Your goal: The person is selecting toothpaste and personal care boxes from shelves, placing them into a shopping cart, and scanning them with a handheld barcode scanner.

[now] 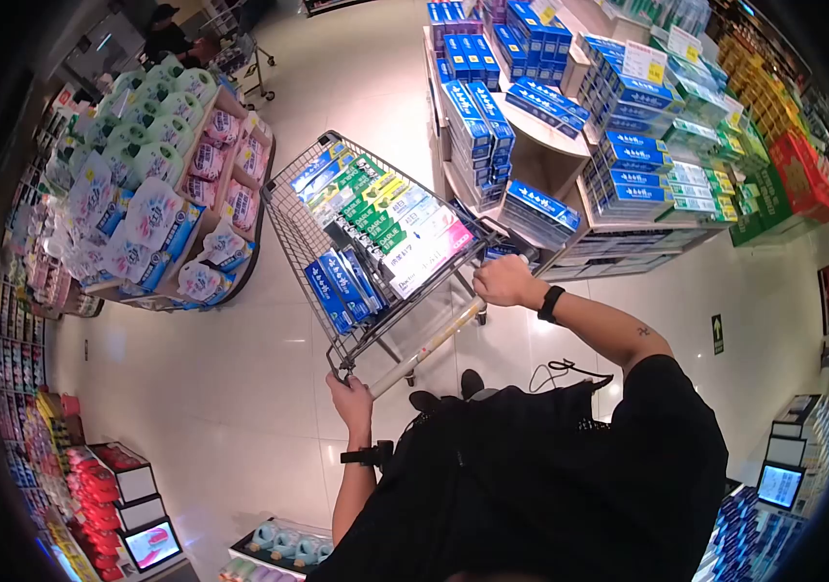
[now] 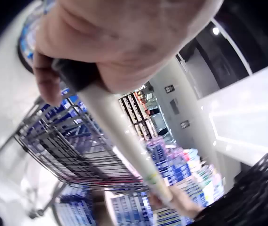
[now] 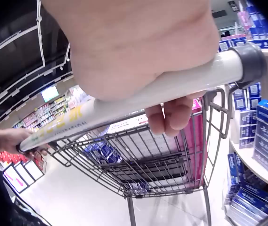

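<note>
A wire shopping cart [image 1: 290,228] stands in front of me, loaded with toothpaste boxes [image 1: 375,209], mostly green, white and blue. Its pale handle bar [image 1: 429,344] runs between my two hands. My left hand [image 1: 350,396] grips the bar's left end by the dark end cap; the left wrist view shows its fingers wrapped over it. My right hand [image 1: 503,281] holds the bar close to its right end. In the right wrist view the fingertips [image 3: 171,117] curl out beneath the bar. Several blue boxes [image 1: 344,289] stand upright in the basket's near left corner.
A round display shelf [image 1: 545,136] of blue toothpaste boxes stands close by the cart's right side. Left of the cart is a stand [image 1: 230,184] of wrapped paper packs. Pale tiled floor [image 1: 356,58] runs ahead between them. A person [image 1: 167,39] is at the far left beside another cart.
</note>
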